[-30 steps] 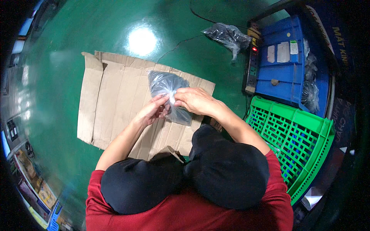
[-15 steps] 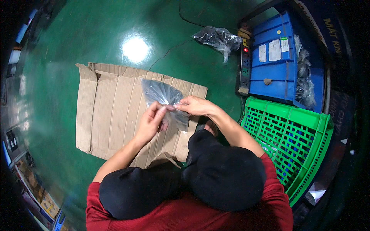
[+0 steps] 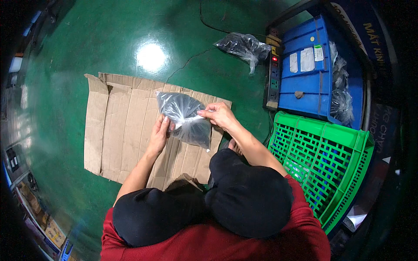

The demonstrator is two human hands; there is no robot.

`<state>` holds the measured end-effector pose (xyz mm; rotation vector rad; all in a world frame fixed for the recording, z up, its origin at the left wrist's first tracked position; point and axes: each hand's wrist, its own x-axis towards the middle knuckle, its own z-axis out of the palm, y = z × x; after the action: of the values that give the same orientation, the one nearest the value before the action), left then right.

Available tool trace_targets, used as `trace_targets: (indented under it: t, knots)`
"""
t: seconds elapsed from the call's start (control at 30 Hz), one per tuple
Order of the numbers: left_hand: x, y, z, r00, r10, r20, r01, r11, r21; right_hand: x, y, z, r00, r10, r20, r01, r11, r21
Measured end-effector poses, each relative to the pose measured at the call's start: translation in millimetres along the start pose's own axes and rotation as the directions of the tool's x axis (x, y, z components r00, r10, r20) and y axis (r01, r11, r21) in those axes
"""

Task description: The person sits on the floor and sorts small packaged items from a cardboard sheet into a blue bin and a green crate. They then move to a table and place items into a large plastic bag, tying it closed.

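Note:
A clear plastic bag [image 3: 185, 104] with dark contents is above the flattened cardboard sheet [image 3: 126, 126], its middle gathered into a pale, bunched neck and its loose mouth fanned toward me. At the left side of the neck, my left hand [image 3: 160, 132] is closed on the bag, its thumb in front and its other fingers partly hidden behind the plastic. My right hand [image 3: 220, 116] pinches a whitish strand or fold of plastic at the right end of the neck; which of these it is I cannot tell.
Right of the cardboard stands a green slotted crate [image 3: 320, 152] with blue things inside. Behind it are a blue bin [image 3: 305, 80] and a power strip [image 3: 273, 76] with a red light. Another filled plastic bag [image 3: 244, 47] lies on the green floor [image 3: 109, 48], near a thin cable.
My hands have moved apart from the bag's middle, the left one leftward and down, the right one slightly right. The gathered neck now shows between them.

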<state>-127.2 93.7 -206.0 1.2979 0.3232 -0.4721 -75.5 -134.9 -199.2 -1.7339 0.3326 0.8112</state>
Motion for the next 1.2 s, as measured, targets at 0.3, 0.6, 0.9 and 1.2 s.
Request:
trace_targets:
  t: [0.3, 0.6, 0.9, 1.2]
  knots:
    - [-5, 31, -25, 0.988, 0.052, 0.144, -0.108, 0.904, 0.413, 42, -12, -100, 0.71, -0.57, -0.414, 0.099, 0.663, -0.742]
    - [43, 161, 1, 0.79, 0.431, 0.436, -0.53, 0.123, 0.839, 101, -58, -167, 0.588, -0.624, -0.515, 0.13, 0.701, -0.701]
    - [93, 188, 53, 0.784, 0.14, 0.605, -0.619, 0.089, 0.78, -30, -158, -92, 0.749, -0.638, 0.177, 0.654, 0.754, -0.051]
    - [14, 198, -58, 0.987, 0.151, -0.054, -0.155, 0.985, -0.075, -3, -25, 56, 0.867, -0.494, 0.073, 0.327, 0.451, -0.83]
